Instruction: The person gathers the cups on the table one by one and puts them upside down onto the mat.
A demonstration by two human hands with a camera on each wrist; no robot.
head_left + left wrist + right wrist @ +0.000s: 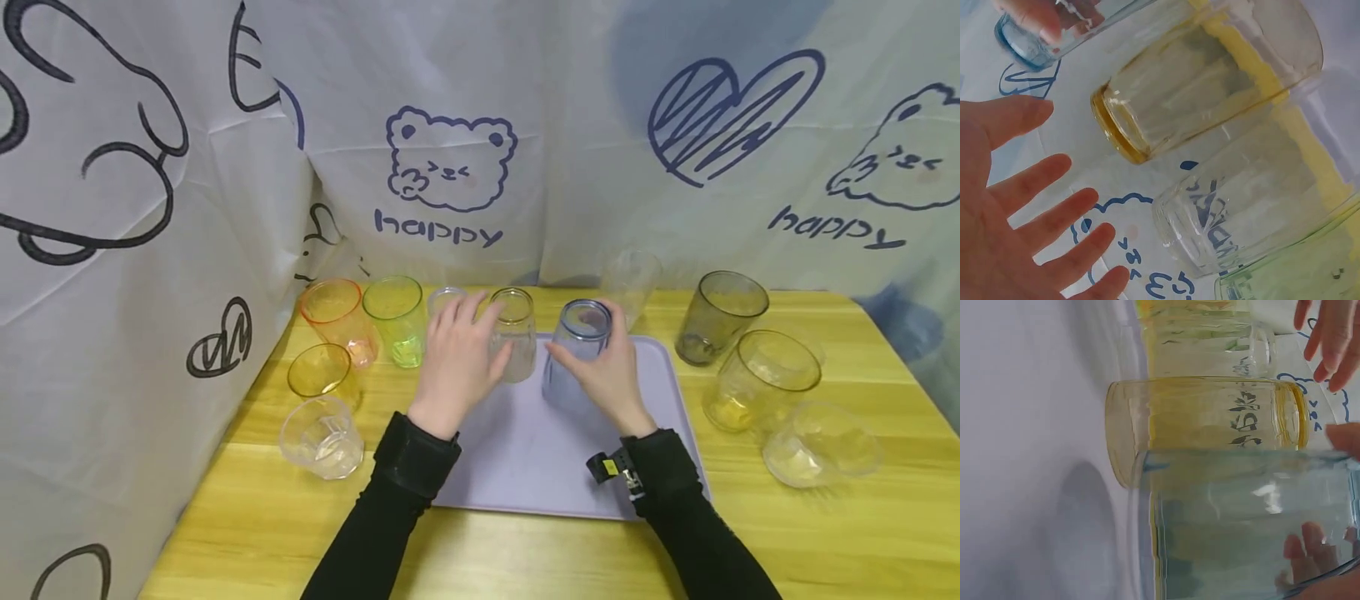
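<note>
My right hand (613, 379) grips a blue-tinted drinking glass (570, 379) near its base, thumb on one side and fingers on the other. The glass is upside down, its rim low over the lilac tray (517, 475). To its left stands an upside-down amber glass (1204, 419) on the tray. My left hand (459, 358) hovers near the amber glass with fingers spread, holding nothing; in the left wrist view its fingertips (1054, 164) are apart from the glasses. An upside-down clear glass (1254, 200) is beside the amber one, partly hidden behind my left hand in the head view.
Along the table's left side stand orange-rimmed (335, 310), green (394, 312), amber (322, 375) and clear (324, 437) glasses, mouths up. To the right are grey-brown (722, 317), yellowish (761, 375) and clear (817, 450) glasses. A tall clear glass (632, 279) stands behind the tray, before a printed curtain (585, 167).
</note>
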